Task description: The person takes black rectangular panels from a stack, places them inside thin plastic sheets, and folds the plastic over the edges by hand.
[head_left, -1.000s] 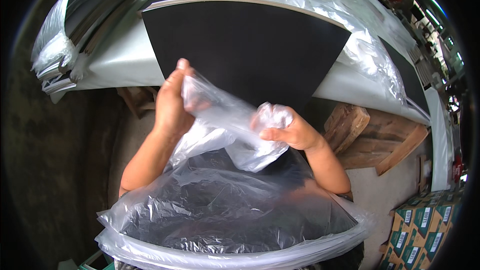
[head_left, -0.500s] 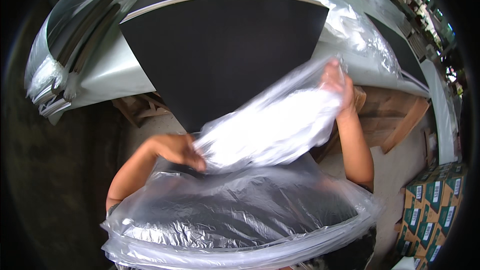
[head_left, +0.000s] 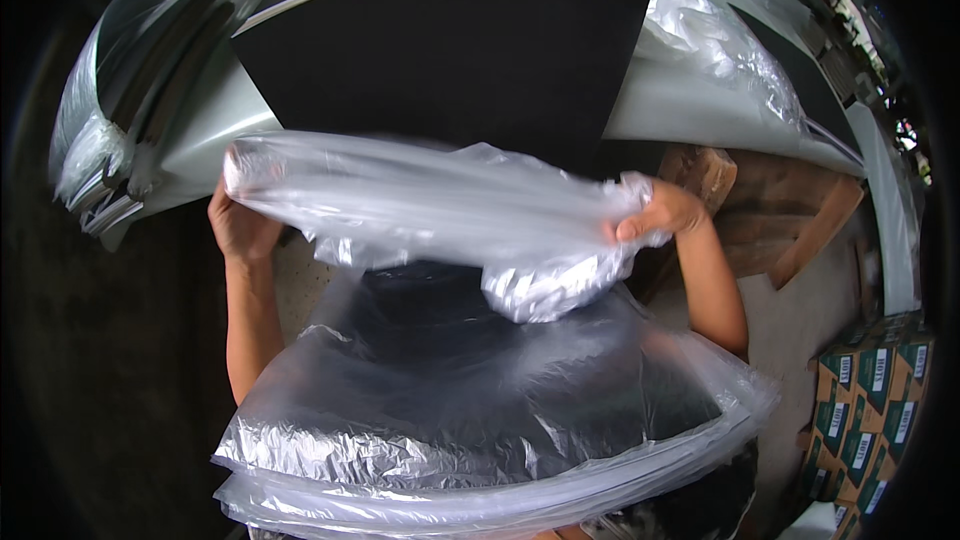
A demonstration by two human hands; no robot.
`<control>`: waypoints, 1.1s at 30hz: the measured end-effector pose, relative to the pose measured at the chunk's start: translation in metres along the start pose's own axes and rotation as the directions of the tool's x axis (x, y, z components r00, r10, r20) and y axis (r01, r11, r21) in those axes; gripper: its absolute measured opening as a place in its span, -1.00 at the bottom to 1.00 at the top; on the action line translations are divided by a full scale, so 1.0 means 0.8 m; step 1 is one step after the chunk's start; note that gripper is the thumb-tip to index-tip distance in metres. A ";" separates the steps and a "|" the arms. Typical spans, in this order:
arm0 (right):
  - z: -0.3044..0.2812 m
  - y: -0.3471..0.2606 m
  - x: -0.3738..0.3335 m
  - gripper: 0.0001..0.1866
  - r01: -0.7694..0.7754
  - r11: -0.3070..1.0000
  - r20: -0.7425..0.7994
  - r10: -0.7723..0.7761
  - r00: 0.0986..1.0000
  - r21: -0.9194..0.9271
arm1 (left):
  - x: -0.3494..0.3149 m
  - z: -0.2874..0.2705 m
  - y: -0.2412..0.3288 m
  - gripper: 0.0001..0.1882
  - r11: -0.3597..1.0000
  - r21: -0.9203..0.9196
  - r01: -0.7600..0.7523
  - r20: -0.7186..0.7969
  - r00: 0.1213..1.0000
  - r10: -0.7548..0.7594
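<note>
A gathered clear plastic bag or sheet (head_left: 430,205) stretches between my two hands across the middle of the view. My left hand (head_left: 243,225) holds its left end, the fingertips partly covered by the film. My right hand (head_left: 668,212) grips the other end, with the thumb on top and crumpled film bunched around it. Beyond the film lies a large flat black board (head_left: 440,50) with a pale edge, its near end hidden by the film. Closest to my body is a dark, flat stack wrapped in clear plastic (head_left: 480,420), just below the held film.
More dark boards in clear wrap (head_left: 140,70) stand at the far left, on pale sheeting (head_left: 215,140). Loose crumpled plastic (head_left: 710,50) lies at the far right. A wooden support (head_left: 780,210) is under the right side. Patterned cardboard boxes (head_left: 865,420) are stacked at the lower right.
My left hand has risen and moved outward to the left, while my right hand has come lower. The plastic film has swung from slanting up rightward to sloping slightly down rightward, stretched wider.
</note>
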State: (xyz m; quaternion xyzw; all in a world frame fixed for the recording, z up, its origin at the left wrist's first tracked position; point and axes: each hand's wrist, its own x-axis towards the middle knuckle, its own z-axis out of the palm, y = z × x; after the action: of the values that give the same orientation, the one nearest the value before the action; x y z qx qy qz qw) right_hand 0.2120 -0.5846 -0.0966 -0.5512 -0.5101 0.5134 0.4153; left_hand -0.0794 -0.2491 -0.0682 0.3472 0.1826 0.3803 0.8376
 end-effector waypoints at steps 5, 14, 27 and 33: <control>0.005 0.048 -0.003 -0.36 0.731 0.317 -0.332 -0.734 0.593 0.604 | -0.048 -0.030 -0.066 -0.67 0.506 0.801 0.319 0.274 0.557 -0.784; 0.007 0.042 0.039 -0.83 0.059 0.956 -0.951 -0.291 0.101 -0.287 | -0.101 0.008 -0.001 -0.84 0.998 -0.064 -0.008 0.794 0.605 0.056; -0.007 -0.118 0.054 -0.55 -0.366 0.268 -0.370 -0.896 0.245 -0.891 | 0.016 0.020 0.060 -0.41 -0.361 0.655 -0.664 0.729 0.430 0.532; 0.045 -0.070 -0.051 -0.64 -0.434 0.097 -0.139 -0.988 0.066 -0.896 | -0.108 0.011 0.102 -0.71 0.539 0.578 -0.613 0.738 0.674 -0.025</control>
State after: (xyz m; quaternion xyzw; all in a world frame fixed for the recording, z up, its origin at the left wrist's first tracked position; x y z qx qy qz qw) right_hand 0.1711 -0.6198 -0.0401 -0.6273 -0.4494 -0.5459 0.3263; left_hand -0.1718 -0.2809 0.0003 0.8196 -0.0500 0.2524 0.5118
